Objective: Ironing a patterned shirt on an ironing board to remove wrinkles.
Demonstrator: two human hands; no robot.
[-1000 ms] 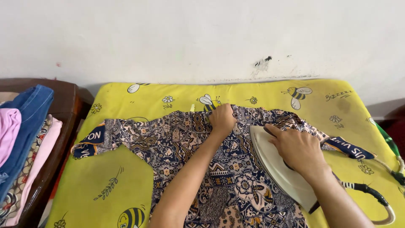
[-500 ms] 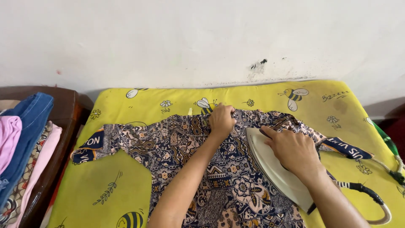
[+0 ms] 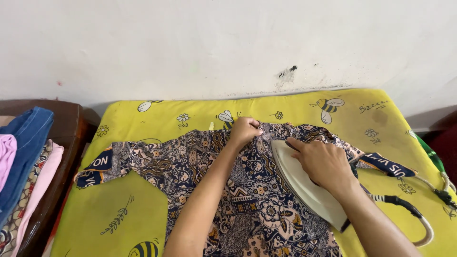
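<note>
A dark blue patterned shirt [image 3: 200,166] lies spread flat on a yellow pad printed with bees [image 3: 143,219], its short sleeves out to both sides. My left hand [image 3: 244,131] pinches the fabric at the collar near the far edge. My right hand [image 3: 323,164] grips the handle of a cream-coloured electric iron [image 3: 300,183] that rests on the shirt's right shoulder, its tip pointing toward the collar. The iron's striped cord [image 3: 404,209] trails off to the right.
A stack of folded clothes [image 3: 21,157], blue denim and pink among them, sits on a dark wooden surface [image 3: 71,143] at the left. A white wall [image 3: 214,43] runs directly behind the pad. A green plug lead [image 3: 435,164] lies at the right edge.
The iron and my right hand have slid a little left toward the collar. My left hand stays pinched on the collar.
</note>
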